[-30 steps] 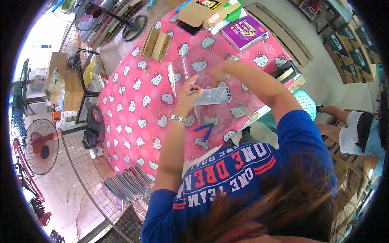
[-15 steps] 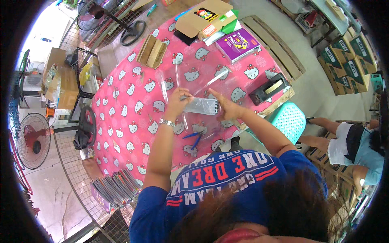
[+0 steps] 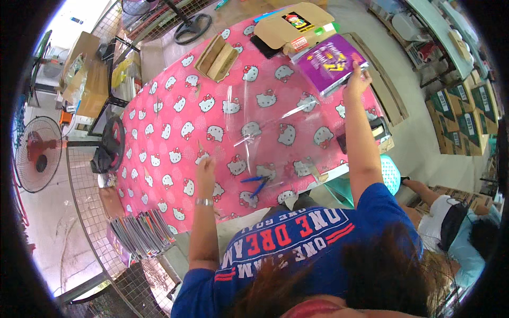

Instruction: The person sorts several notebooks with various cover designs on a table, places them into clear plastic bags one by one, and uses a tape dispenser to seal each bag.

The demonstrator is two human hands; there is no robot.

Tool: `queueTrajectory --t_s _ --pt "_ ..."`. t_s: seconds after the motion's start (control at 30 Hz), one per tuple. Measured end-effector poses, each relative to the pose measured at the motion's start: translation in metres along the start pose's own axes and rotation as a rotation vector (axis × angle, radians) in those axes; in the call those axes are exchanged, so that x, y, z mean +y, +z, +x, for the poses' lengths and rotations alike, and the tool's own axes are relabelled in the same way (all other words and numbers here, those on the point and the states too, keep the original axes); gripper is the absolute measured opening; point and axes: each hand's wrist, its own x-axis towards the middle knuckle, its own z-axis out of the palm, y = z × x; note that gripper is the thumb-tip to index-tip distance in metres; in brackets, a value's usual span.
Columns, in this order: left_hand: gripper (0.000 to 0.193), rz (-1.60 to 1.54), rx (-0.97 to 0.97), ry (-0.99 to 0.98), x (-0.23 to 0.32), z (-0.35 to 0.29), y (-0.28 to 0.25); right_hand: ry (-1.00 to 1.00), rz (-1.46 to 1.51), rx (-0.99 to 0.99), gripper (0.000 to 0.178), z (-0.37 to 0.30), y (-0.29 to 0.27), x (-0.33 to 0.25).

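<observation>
My right hand [image 3: 359, 79] reaches to the far right of the table, its fingers closed on the right edge of a purple book [image 3: 327, 66]. The book has yellow artwork and lies partly over other packaging. Over the pink patterned tablecloth, left of the middle, my left hand [image 3: 207, 172] is closed, with nothing visible in it. Blue-handled pliers [image 3: 258, 183] lie between that hand and the table's near edge. Clear plastic sheeting [image 3: 270, 132] spreads over the middle of the cloth.
An open cardboard box [image 3: 294, 24] and a smaller carton [image 3: 216, 58] stand at the back. A black tape dispenser [image 3: 379, 130] is partly hidden by my right forearm. A teal stool [image 3: 389, 175] stands right, near another person [image 3: 450, 220]. Upright booklets [image 3: 140, 236] fill the near left.
My right hand has moved far right onto the purple book, which now sits turned. My left hand has drawn back toward me. The small spiral notepad between my hands is out of sight.
</observation>
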Motion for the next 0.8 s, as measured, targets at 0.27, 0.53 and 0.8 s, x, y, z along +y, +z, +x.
queueTrajectory --t_s 0.27,0.53,0.8 --pt "0.012 -0.211 0.116 -0.386 -0.043 -0.083 -0.053 0.169 -0.188 0.202 0.048 0.064 -0.011 0.081" --pt "0.017 0.169 0.93 0.189 -0.082 -0.091 -0.256 -0.61 -1.253 0.189 0.086 0.163 -0.011 0.032" --pt "0.063 0.39 1.35 -0.553 -0.224 -0.257 -0.546 -1.216 -0.902 -1.744 0.047 -0.348 0.057 0.155"
